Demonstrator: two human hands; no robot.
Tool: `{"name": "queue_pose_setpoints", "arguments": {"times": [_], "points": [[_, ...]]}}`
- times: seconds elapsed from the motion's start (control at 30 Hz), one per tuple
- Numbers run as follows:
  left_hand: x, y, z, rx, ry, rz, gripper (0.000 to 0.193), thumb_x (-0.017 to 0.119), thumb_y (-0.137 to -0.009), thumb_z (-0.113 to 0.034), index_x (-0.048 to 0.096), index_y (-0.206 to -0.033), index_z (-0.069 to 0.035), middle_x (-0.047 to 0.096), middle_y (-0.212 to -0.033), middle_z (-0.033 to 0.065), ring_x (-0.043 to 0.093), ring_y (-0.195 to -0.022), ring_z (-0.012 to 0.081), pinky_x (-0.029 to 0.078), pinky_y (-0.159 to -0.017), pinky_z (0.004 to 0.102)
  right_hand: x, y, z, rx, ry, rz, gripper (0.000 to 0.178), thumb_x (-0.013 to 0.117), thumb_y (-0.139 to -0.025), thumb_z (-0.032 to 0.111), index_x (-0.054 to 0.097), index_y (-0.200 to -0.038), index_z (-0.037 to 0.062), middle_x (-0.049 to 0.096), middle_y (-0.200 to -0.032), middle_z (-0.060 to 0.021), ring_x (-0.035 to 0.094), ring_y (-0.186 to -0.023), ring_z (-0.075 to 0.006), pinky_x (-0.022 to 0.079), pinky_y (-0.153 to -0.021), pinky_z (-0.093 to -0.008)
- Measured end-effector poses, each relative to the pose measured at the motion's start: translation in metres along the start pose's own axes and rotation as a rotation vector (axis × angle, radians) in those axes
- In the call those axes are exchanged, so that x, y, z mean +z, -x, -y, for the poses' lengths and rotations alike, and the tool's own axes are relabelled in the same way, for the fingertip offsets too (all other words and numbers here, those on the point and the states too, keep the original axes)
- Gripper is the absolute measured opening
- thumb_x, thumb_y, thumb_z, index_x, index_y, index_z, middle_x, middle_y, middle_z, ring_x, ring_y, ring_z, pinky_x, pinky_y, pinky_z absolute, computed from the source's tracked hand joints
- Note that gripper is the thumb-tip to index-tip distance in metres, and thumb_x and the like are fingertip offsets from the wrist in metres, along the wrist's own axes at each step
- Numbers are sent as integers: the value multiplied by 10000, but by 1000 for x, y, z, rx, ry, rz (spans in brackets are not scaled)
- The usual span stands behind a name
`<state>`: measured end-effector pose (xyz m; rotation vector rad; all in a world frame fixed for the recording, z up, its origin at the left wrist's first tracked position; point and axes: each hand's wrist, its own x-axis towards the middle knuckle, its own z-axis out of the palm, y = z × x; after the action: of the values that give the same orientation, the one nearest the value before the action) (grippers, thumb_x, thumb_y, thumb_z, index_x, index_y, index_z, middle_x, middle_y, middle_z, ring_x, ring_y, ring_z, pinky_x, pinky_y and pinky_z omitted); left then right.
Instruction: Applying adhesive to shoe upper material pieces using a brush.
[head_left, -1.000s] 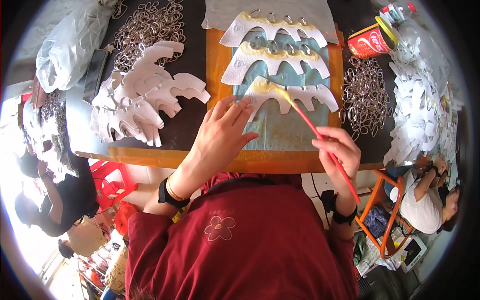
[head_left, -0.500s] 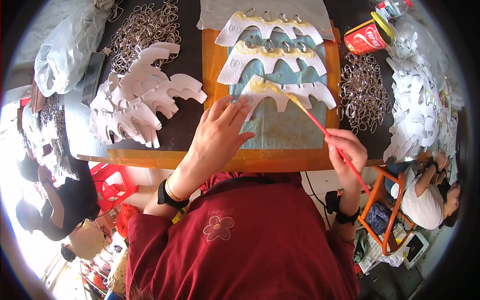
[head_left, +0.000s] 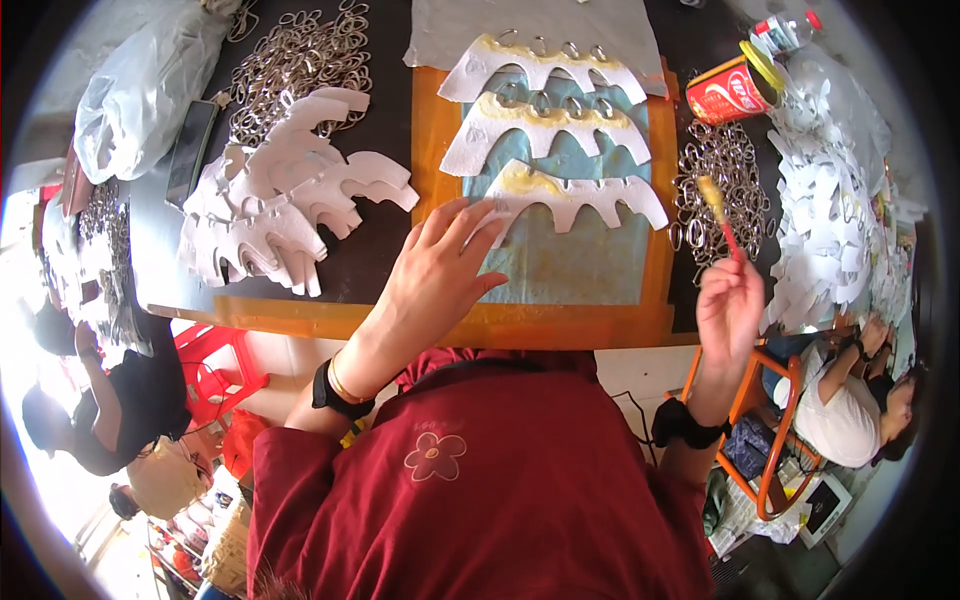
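Observation:
My right hand (head_left: 730, 305) grips a red-handled brush (head_left: 719, 212) with yellow paste on its bristles, raised over a pile of metal rings (head_left: 722, 165). My left hand (head_left: 440, 265) lies with fingers stretched, its fingertips at the left end of the nearest white scalloped piece (head_left: 575, 197). Yellow paste coats the upper left edge of that piece, and it carries no rings. Beyond it lie a middle white piece (head_left: 545, 128) and a far white piece (head_left: 540, 68), both with paste and oval rings along their upper edges.
Left of the work sheet are stacked white pieces (head_left: 270, 235) and a larger ring heap (head_left: 300, 60). A phone (head_left: 190, 150) and a plastic bag (head_left: 150, 90) lie farther left. A red can (head_left: 733, 92) stands far right, near white scraps (head_left: 825, 220). People sit on both sides.
My right hand has moved right, lifting the brush off the nearest white piece and turning its bristles upward. My left hand stays nearly in place.

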<state>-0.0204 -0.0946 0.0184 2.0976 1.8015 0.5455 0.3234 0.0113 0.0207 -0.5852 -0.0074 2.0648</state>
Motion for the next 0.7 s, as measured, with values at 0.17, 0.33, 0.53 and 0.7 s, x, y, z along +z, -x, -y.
{"name": "queue_pose_setpoints", "arguments": {"times": [0.17,0.33,0.53,0.7], "points": [[-9,-7,8,-67,68,-32,509,710,-792,-213,522,-1224,-20,436,-1339,170,455,-1188,346,421,-967,432,59,-23,-29,-424,823,214,278,505,-945,141,573,-1176,2,599,-954,-85,509,-770,-136,475,-722,-268],[-7,-6,22,-69,-106,14,615,685,-814,-279,448,-1297,19,356,-1435,177,340,-1329,348,368,-1029,431,98,-74,-97,-920,1847,625,231,617,-799,-66,643,-1022,-11,652,-945,-108,636,-789,-208,518,-683,-302],[-18,-13,31,48,-159,42,653,693,-803,-303,442,-1307,28,385,-1416,177,367,-1314,338,363,-1045,421,88,-95,-115,-1014,2036,842,303,648,-707,-88,655,-1000,-12,636,-962,-113,625,-836,-266,517,-724,-354],[-15,-30,42,104,-220,26,690,698,-793,-331,433,-1315,34,410,-1400,175,383,-1306,332,366,-1045,416,79,-98,-120,-1004,2034,853,298,648,-715,-82,651,-1005,-16,640,-961,-120,624,-834,-267,520,-730,-354]]}}
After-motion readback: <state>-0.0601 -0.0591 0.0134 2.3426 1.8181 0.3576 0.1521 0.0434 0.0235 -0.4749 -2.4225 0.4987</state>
